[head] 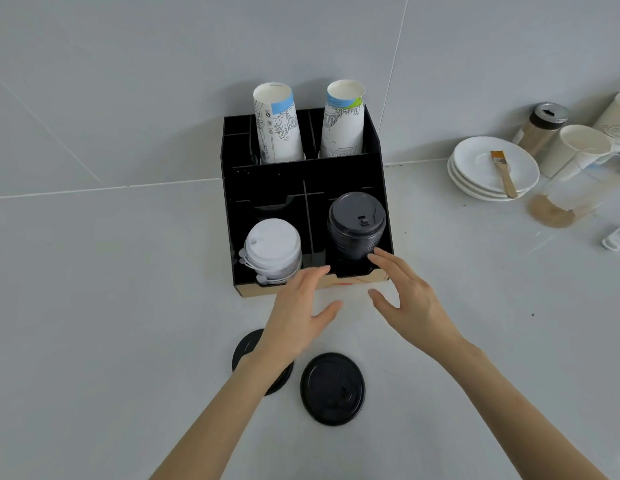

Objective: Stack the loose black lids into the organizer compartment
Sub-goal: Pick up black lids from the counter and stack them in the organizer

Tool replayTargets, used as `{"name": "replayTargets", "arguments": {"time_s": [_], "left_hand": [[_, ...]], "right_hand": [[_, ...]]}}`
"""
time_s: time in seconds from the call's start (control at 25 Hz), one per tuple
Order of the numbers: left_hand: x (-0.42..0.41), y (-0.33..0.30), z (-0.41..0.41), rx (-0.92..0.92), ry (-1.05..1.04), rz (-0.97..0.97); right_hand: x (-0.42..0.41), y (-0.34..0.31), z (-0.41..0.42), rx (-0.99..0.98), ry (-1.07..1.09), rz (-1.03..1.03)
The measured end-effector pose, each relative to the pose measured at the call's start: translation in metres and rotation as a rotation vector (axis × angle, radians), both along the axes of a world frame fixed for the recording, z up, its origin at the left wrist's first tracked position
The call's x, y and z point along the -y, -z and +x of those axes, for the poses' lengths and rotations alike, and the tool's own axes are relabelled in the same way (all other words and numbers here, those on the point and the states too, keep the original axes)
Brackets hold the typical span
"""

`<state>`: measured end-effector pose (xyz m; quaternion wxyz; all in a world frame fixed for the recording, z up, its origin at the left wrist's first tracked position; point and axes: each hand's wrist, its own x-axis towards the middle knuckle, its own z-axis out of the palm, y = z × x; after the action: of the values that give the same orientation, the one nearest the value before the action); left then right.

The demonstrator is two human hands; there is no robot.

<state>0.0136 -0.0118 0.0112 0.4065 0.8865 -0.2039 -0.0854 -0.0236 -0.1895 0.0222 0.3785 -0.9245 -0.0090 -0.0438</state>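
A black organizer (pixel 263 174) stands against the wall. Its front right compartment holds a tall stack of black lids (pixel 356 225); the front left one holds a stack of white lids (pixel 273 249). Two loose black lids lie on the counter in front: one (pixel 333 388) in full view, the other (pixel 244 348) partly hidden under my left wrist. My left hand (pixel 298 306) hovers open just before the organizer's front edge. My right hand (pixel 410 299) is open too, its fingertips close to the base of the black stack. Neither hand holds anything.
Two stacks of paper cups (pixel 277 124) (pixel 343 121) stand in the organizer's rear compartments. To the right are stacked white saucers (pixel 475 168) with a brush (pixel 504 173) on top, a shaker jar (pixel 540 128), white cups (pixel 575 147) and a clear pitcher (pixel 575 188).
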Motion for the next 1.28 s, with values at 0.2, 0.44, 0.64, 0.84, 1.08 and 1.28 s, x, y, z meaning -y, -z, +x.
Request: {"name": "replayTargets", "arguments": {"time_s": [0.2, 0.44, 0.64, 0.84, 1.08, 1.28], "left_hand": [[-0.025, 0.014, -0.031, -0.081, 0.114, 0.127], [-0.04, 0.029, -0.066, -0.097, 0.164, 0.262], [-0.044, 0.038, -0.085, -0.096, 0.203, 0.386], [-0.045, 0.042, -0.087, -0.07, 0.238, 0.437], [-0.046, 0.042, -0.085, -0.068, 0.261, 0.433], [-0.045, 0.034, -0.078, -0.065, 0.256, 0.368]], "right_hand": [[-0.016, 0.017, -0.039, -0.101, -0.062, 0.02], [-0.023, 0.035, -0.07, -0.287, -0.233, 0.003], [-0.026, 0.048, -0.077, -0.366, -0.324, -0.036], [-0.027, 0.056, -0.08, -0.364, -0.318, -0.033], [-0.032, 0.054, -0.083, -0.36, -0.264, 0.046], [-0.031, 0.046, -0.082, -0.315, -0.222, 0.105]]}}
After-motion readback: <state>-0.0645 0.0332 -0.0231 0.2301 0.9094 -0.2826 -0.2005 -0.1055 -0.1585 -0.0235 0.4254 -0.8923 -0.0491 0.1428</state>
